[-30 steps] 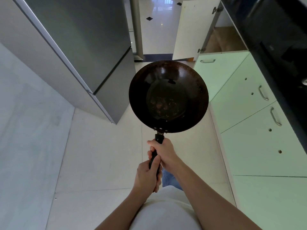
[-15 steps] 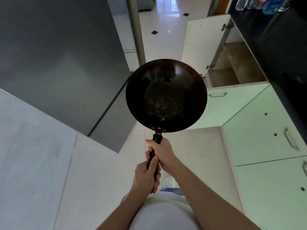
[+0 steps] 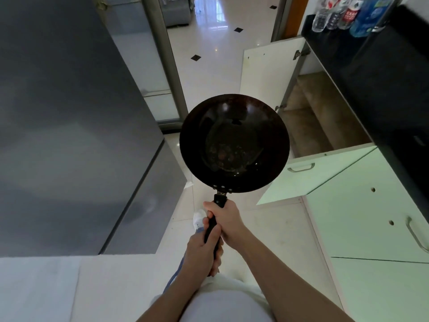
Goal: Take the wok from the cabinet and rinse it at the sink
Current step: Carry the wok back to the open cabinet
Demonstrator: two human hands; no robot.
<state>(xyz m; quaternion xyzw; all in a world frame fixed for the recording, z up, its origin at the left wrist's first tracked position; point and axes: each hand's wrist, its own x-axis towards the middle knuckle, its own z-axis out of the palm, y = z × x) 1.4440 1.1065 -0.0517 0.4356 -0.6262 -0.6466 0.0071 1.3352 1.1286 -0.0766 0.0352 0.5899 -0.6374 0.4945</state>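
Fingers of the left hand (image 3: pixel 202 249) and right hand (image 3: pixel 228 223) grip the handle (image 3: pixel 219 199), the wok (image 3: pixel 234 145) held out over the floor; swinging it round could knock its rim against the open cabinet door (image 3: pixel 267 73).

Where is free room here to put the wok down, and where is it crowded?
Free: the black countertop nearer than the bottles looks bare; the floor between fridge and green cabinets. Crowded: beyond the wok, where the open cabinet door narrows the passage.
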